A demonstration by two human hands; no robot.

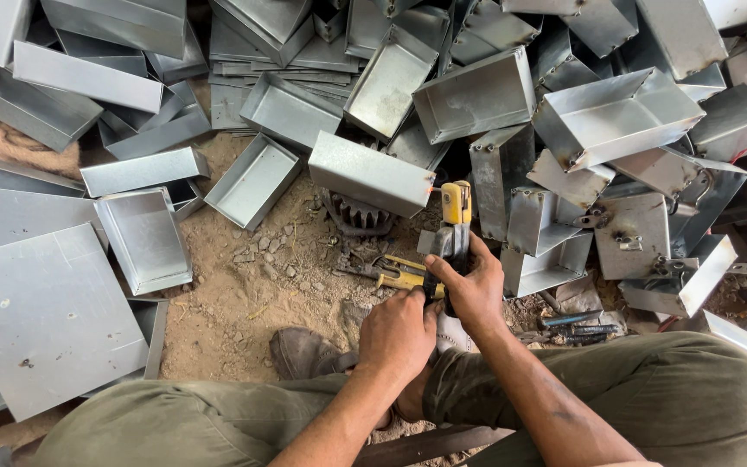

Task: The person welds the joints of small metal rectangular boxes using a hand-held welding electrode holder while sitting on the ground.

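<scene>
Yellow-handled tool (pixel 454 227) clenched in your right hand (pixel 475 290), your left hand (pixel 399 333) closed on its yellow grip (pixel 404 277), grey metal box (pixel 371 173) just beside, sandy floor (pixel 235 303) below.

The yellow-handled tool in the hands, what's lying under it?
Under the yellow-handled tool lie sandy ground and a dark toothed gear. The right hand and left hand cover the rest.
</scene>
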